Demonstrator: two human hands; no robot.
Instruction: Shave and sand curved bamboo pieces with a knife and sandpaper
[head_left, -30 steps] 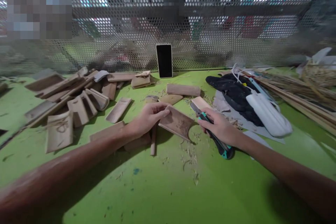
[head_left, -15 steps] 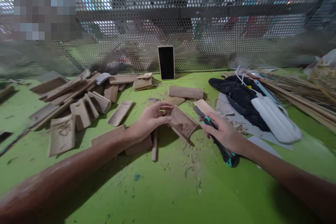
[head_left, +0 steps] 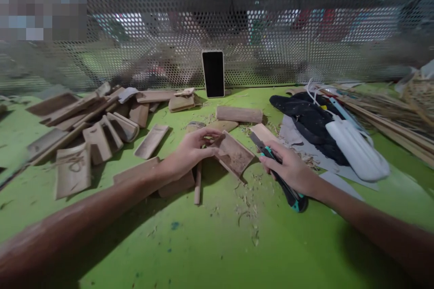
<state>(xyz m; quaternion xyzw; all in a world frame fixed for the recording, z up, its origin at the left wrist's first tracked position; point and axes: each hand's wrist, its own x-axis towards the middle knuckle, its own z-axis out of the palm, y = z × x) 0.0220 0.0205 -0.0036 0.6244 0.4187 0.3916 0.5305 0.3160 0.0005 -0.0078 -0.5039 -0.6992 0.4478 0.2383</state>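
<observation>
My left hand (head_left: 200,149) pinches the left end of a curved bamboo piece (head_left: 237,156), its thumb on the hollow face and its fingers partly hidden behind. The piece tilts, with its hollow side toward me. My right hand (head_left: 288,167) is closed around a black and teal utility knife (head_left: 283,185). Its blade is out, pointing up and left, just apart from the piece's right edge. A pale bamboo strip (head_left: 263,132) lies behind the blade. Farther back rests a rounded bamboo length (head_left: 239,114). Under my left wrist are more bamboo pieces (head_left: 178,184) and a thin stick (head_left: 198,185).
Many bamboo pieces (head_left: 73,169) are heaped at the left. A phone (head_left: 213,74) leans against the perforated metal screen (head_left: 162,49). At the right lie a black cloth item (head_left: 313,126), a white bundle (head_left: 359,151) and long strips (head_left: 389,122). Shavings (head_left: 249,203) dot the green table (head_left: 210,253).
The view has shifted slightly, so the screen and phone sit higher. Both hands keep their holds, and the bamboo piece and knife have barely moved.
</observation>
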